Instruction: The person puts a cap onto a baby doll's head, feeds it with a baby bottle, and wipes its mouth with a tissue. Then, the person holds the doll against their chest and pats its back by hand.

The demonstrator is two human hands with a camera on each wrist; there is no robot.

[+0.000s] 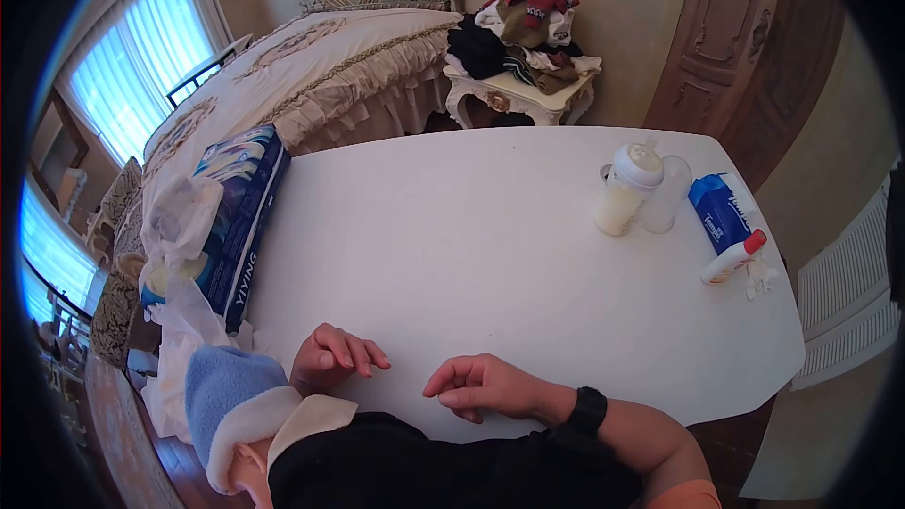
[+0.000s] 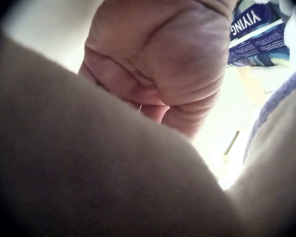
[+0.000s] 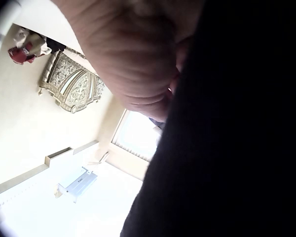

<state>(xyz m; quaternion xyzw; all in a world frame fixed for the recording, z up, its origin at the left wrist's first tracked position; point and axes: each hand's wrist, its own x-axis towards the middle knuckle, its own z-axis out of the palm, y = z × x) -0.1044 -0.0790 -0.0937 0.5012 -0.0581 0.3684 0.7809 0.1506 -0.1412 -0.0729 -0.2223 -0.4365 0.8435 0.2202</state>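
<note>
My left hand hovers at the near edge of the white table, its fingers loosely bent around nothing. To its right, my right hand has relaxed fingers and also holds nothing; a black band circles that wrist. A baby-sized figure in a blue fleece hat with a white brim lies against my left arm, one ear showing. Beside the hat are a cream collar and black cloth stretching across under both hands. In the wrist views, the palm side of the left hand and right hand shows, partly covered by cloth.
A blue YIYING pack and crumpled white plastic lie at the table's left. On the right stand a baby bottle of milk, a clear cover, a blue tissue pack and a red-capped bottle. Beyond are a bed and clothes.
</note>
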